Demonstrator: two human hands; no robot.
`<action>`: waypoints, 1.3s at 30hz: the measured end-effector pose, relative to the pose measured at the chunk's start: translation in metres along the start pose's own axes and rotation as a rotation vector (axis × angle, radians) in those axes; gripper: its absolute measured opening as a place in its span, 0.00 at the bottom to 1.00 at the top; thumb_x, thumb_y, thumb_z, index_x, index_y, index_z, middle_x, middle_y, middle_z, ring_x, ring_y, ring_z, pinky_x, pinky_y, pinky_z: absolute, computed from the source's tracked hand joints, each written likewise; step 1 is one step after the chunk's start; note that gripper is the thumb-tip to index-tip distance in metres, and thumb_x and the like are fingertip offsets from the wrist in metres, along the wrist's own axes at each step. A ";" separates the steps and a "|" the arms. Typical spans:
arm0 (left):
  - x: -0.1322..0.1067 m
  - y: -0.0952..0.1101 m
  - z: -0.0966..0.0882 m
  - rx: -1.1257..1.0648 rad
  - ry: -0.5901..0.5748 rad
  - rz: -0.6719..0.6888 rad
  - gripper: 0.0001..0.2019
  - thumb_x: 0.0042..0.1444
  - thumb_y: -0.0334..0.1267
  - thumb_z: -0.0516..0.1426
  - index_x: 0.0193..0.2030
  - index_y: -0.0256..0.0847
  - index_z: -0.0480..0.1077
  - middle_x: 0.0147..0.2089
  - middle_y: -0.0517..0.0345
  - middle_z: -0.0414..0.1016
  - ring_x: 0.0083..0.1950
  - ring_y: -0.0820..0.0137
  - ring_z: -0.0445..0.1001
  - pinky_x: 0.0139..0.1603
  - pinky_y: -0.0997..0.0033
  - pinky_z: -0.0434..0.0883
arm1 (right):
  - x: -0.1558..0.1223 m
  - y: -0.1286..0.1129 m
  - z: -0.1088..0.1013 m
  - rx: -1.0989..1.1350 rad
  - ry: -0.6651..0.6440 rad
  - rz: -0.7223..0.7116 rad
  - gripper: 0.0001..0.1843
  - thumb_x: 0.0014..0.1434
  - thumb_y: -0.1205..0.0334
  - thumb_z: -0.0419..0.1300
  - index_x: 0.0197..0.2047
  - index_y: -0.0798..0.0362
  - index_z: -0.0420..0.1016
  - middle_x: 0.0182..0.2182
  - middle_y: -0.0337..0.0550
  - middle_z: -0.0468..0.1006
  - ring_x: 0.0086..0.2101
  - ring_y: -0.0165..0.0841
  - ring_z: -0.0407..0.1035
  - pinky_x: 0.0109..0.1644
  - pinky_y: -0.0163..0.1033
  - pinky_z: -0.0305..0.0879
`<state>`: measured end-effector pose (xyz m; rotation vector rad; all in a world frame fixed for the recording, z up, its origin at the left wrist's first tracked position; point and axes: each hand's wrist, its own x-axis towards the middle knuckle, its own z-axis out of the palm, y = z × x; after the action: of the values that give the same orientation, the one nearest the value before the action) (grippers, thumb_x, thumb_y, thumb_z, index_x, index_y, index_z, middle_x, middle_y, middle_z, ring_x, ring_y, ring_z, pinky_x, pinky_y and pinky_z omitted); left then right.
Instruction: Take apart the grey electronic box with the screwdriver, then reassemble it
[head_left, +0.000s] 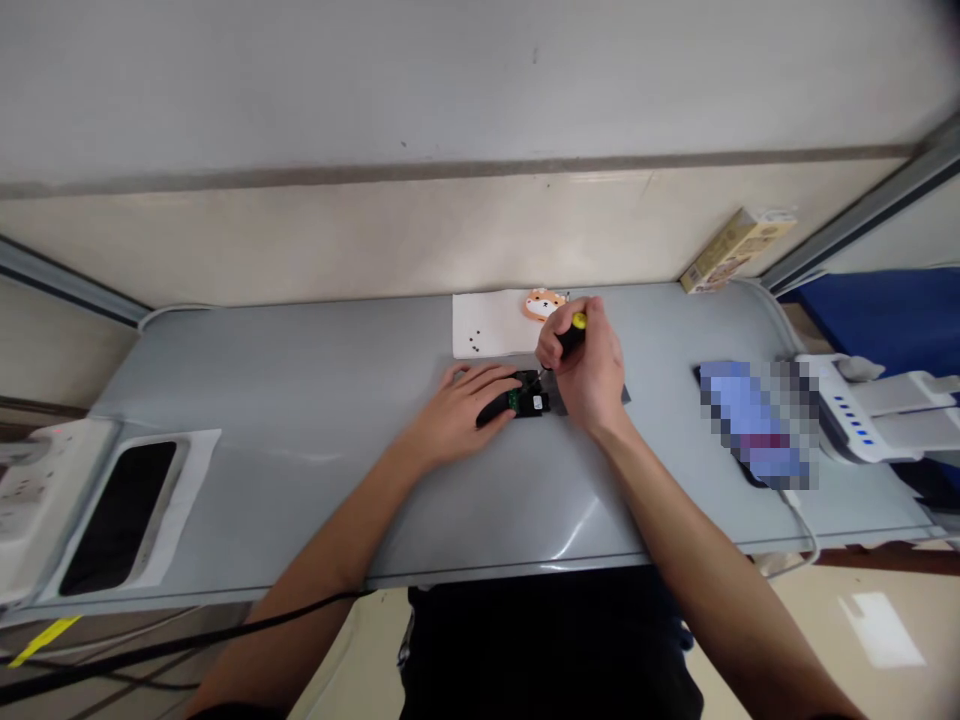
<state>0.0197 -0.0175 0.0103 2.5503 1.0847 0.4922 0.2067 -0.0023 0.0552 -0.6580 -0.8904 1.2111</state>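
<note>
A small black device (525,400) with a green circuit board showing lies in the middle of the grey table (315,400). My left hand (461,415) rests on the table and presses on the device's left end, fingers laid flat over it. My right hand (589,365) is closed round a screwdriver (571,332) with a black and yellow handle. Its tip points down at the device. Behind the hands lies a white sheet of paper (487,322) with a few tiny dark screws on it.
An orange animal-shaped item (543,302) sits at the paper's far right corner. A tan carton (731,250) leans at the back right. A blurred blue object (757,420) and a white unit with blue lights (855,410) stand at right. A white-framed black tray (120,515) lies at left.
</note>
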 end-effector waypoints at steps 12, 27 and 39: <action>0.001 -0.003 0.002 0.015 0.020 0.011 0.17 0.71 0.43 0.54 0.64 0.47 0.70 0.68 0.52 0.71 0.70 0.57 0.68 0.72 0.47 0.57 | 0.002 0.001 -0.003 -0.042 -0.018 0.018 0.28 0.66 0.31 0.50 0.32 0.47 0.66 0.23 0.34 0.59 0.22 0.29 0.54 0.28 0.38 0.56; 0.000 -0.006 0.006 0.020 0.056 0.009 0.18 0.69 0.42 0.57 0.63 0.49 0.72 0.66 0.56 0.74 0.72 0.54 0.61 0.72 0.44 0.59 | 0.005 -0.002 -0.003 -0.052 -0.061 0.029 0.32 0.64 0.26 0.45 0.32 0.47 0.64 0.22 0.34 0.59 0.22 0.29 0.55 0.27 0.37 0.58; 0.000 -0.005 0.006 0.043 0.061 0.000 0.18 0.69 0.43 0.57 0.64 0.48 0.72 0.67 0.56 0.74 0.72 0.52 0.60 0.72 0.41 0.57 | 0.005 -0.001 -0.002 -0.023 -0.020 0.045 0.32 0.64 0.26 0.46 0.32 0.46 0.66 0.23 0.35 0.58 0.23 0.30 0.53 0.26 0.38 0.57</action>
<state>0.0189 -0.0149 0.0030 2.5882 1.1284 0.5561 0.2093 0.0025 0.0568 -0.6888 -0.9116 1.2514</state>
